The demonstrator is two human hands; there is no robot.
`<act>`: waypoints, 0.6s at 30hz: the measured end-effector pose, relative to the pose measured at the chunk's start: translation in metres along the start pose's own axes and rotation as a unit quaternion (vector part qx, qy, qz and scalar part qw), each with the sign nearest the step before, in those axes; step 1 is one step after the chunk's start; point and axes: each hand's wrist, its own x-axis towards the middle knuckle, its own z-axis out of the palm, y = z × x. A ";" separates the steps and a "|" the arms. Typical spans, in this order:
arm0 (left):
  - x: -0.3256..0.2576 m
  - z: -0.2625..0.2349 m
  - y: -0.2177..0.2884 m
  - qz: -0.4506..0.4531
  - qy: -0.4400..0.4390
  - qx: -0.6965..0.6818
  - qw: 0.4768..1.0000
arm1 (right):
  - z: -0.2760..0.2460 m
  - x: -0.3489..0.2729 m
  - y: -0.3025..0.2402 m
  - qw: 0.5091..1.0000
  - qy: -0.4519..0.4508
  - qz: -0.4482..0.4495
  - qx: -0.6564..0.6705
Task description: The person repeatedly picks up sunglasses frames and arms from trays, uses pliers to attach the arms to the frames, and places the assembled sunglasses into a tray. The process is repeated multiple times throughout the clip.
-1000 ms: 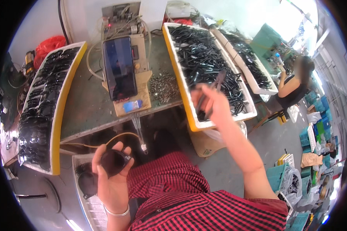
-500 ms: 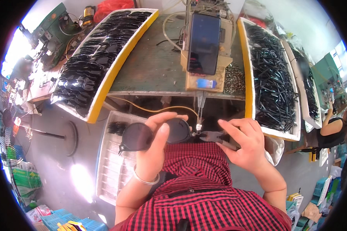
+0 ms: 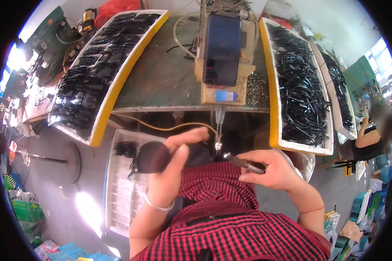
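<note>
My left hand (image 3: 167,174) grips a sunglasses front (image 3: 152,157) with round dark lenses, thumb and fingers closed around its middle. The second lens is darkly blurred behind my fingers. In my right hand (image 3: 278,170) is a pair of pliers (image 3: 248,164), its dark handles in the palm and its head pointing left. The pliers' tip is just below and right of a narrow metal fixture tip (image 3: 218,146) hanging from the bench front. A small gap separates the pliers from the sunglasses.
A yellow-edged tray (image 3: 128,69) of dark sunglasses fronts stands left on the bench (image 3: 161,82), and a tray (image 3: 272,87) of black temple arms right. A phone (image 3: 222,52) leans on a machine between them. Below left sits a white compartment tray (image 3: 117,191); another person (image 3: 370,139) is far right.
The pliers have turned and their jaws, spread before, now look closer together; my right hand's fingers have curled around the handles. The sunglasses stay in my left hand, and the view has shifted slightly.
</note>
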 end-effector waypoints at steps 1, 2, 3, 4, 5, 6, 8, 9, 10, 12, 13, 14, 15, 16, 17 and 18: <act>0.001 -0.004 -0.004 0.029 0.010 0.049 0.998 | -0.007 -0.001 0.011 0.999 0.035 -0.024 -0.028; 0.003 -0.004 -0.007 0.023 0.065 0.004 0.998 | -0.017 -0.001 0.012 0.979 0.130 -0.078 -0.138; 0.002 -0.009 -0.007 -0.010 0.101 -0.027 0.995 | -0.029 0.004 0.011 0.945 0.208 -0.084 -0.237; 0.002 -0.019 -0.007 -0.043 0.137 -0.054 0.988 | -0.045 0.012 0.009 0.897 0.280 -0.091 -0.329; 0.004 -0.029 -0.012 -0.077 0.166 -0.071 0.981 | -0.063 0.026 0.015 0.866 0.306 -0.084 -0.387; 0.007 -0.037 -0.022 -0.116 0.192 -0.088 0.970 | -0.080 0.040 0.024 0.830 0.332 -0.072 -0.443; 0.015 -0.046 -0.039 -0.179 0.221 -0.073 0.956 | -0.105 0.073 0.037 0.732 0.331 -0.090 -0.589; 0.018 -0.047 -0.047 -0.177 0.215 -0.077 0.957 | -0.113 0.084 0.042 0.714 0.330 -0.067 -0.615; 0.023 -0.046 -0.053 -0.177 0.209 -0.080 0.958 | -0.121 0.091 0.047 0.696 0.327 -0.041 -0.638; 0.036 -0.049 -0.055 -0.146 0.199 -0.015 0.969 | -0.127 0.097 0.049 0.666 0.344 -0.051 -0.660; 0.047 -0.053 -0.059 -0.108 0.194 0.054 0.974 | -0.125 0.094 0.049 0.690 0.368 -0.087 -0.618; 0.064 -0.073 -0.084 -0.023 0.206 0.250 0.946 | -0.120 0.086 0.045 0.713 0.388 -0.123 -0.571; 0.078 -0.072 -0.074 0.020 0.226 0.355 0.907 | -0.114 0.078 0.045 0.737 0.394 -0.143 -0.530; 0.096 -0.077 -0.071 0.029 0.241 0.441 0.864 | -0.105 0.070 0.046 0.759 0.398 -0.157 -0.492; 0.113 -0.080 -0.070 0.052 0.241 0.483 0.840 | -0.094 0.060 0.046 0.780 0.384 -0.167 -0.464; 0.128 -0.087 -0.078 0.084 0.273 0.540 0.792 | -0.083 0.051 0.048 0.802 0.371 -0.176 -0.434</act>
